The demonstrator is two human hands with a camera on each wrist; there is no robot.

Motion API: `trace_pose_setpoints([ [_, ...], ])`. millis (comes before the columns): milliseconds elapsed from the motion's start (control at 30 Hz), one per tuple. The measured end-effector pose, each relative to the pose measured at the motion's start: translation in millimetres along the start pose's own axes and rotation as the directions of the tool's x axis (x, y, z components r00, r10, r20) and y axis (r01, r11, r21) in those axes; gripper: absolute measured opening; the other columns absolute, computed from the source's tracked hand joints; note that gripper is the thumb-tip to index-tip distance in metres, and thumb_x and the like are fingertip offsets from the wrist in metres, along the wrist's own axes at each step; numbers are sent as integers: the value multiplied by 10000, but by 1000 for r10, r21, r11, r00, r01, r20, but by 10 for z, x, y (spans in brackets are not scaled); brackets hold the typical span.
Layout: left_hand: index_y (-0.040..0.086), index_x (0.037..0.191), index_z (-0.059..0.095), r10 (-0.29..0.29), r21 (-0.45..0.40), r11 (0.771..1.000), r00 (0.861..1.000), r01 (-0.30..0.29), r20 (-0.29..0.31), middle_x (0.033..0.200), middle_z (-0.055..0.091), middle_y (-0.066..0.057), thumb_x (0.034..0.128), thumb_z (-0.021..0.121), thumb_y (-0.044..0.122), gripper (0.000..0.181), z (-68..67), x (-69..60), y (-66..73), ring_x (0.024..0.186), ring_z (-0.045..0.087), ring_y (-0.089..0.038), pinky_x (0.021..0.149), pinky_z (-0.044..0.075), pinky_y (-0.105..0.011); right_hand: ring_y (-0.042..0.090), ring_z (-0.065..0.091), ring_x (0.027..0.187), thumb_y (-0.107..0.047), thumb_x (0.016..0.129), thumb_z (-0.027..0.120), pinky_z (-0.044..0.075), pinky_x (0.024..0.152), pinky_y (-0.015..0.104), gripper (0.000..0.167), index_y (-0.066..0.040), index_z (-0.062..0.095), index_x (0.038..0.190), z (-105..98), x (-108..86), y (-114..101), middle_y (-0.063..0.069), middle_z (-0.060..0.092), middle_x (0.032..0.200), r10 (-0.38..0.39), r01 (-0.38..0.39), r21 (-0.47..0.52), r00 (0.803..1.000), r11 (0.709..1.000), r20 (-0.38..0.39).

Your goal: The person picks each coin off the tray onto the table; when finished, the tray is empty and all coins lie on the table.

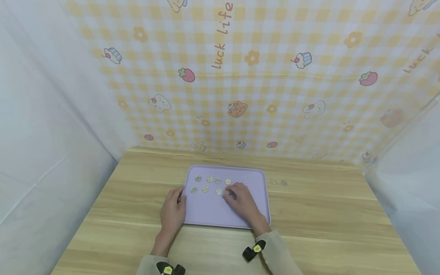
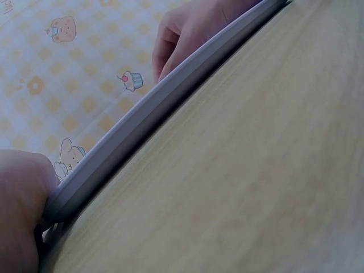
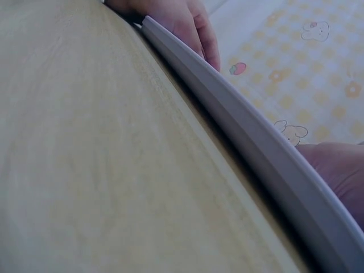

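Note:
A lavender tray (image 1: 209, 214) lies on the wooden table, with two rows of several shiny round coins (image 1: 205, 188) toward its back left. My left hand (image 1: 173, 212) holds the tray's left rim, its thumb along the edge; the left wrist view has this hand (image 2: 23, 205) at the tray's near corner. Over the tray, my right hand (image 1: 242, 200) pinches a coin between thumb and fingertips, just right of the front row's last coin (image 1: 219, 191). That pinched coin is mostly covered by the fingers. In both wrist views the tray's raised side hides the coins.
Two more coins, one (image 1: 273, 181) beside another (image 1: 283, 183), lie on the table right of the tray. A yellow checked cloth (image 1: 254, 84) hangs behind the table (image 1: 319, 214). White curtains (image 1: 51, 126) stand at the sides.

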State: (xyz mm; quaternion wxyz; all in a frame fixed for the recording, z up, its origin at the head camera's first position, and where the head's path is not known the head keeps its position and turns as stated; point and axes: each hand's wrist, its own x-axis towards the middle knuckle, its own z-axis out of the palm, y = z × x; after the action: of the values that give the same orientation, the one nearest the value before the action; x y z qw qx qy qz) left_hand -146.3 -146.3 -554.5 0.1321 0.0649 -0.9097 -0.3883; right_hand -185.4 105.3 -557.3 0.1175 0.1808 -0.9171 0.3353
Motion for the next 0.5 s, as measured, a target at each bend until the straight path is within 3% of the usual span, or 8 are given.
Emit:
trace_pose_setpoints([
  [233,45,1329,614,5,3,1000,1000,-5,-1,1228,653,-143,982,598,143,360,-3,9,7,1024,652,-272,830,548,-452,65,560,838,-238,846,751,502,797,274,95,-172,739,914,7,-2,7,-102,649,843,-31,31,53,999,998,-16],
  [500,47,1321,621,4,11,1000,1000,-4,-5,1213,659,-140,979,601,146,356,-8,-3,8,1016,654,-277,821,547,-458,65,566,864,-221,811,799,514,802,267,145,-178,699,907,10,-14,11,-96,642,865,-83,89,122,995,989,-52],
])
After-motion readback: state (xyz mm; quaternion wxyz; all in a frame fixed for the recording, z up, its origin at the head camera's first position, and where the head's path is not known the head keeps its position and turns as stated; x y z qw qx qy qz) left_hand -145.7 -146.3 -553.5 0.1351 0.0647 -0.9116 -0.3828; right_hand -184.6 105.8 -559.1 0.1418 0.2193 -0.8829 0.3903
